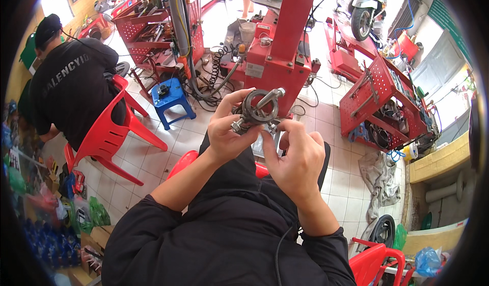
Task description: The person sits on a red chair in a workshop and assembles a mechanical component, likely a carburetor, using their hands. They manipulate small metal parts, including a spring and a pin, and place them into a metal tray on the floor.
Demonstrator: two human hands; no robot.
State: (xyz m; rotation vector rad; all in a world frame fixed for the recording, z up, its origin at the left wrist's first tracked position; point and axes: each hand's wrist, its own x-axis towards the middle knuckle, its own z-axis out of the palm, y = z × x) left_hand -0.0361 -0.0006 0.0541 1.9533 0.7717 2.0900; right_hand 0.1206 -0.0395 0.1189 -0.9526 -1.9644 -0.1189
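A dark, round metal ring part with a shiny rod or bolt lying across its opening is held up above my lap. My left hand grips it from the left, its fingers wrapped round the side and a small metal bolt end showing beside them. At the part's lower right, my right hand pinches with thumb and forefinger at a small metal fitting. My fingers hide some of the part's underside.
Ahead stands a red machine with cables and hoses around its base. A blue stool is left of it, near a person on a red chair. To the right are a red tool cart, a grey cloth and a wheel.
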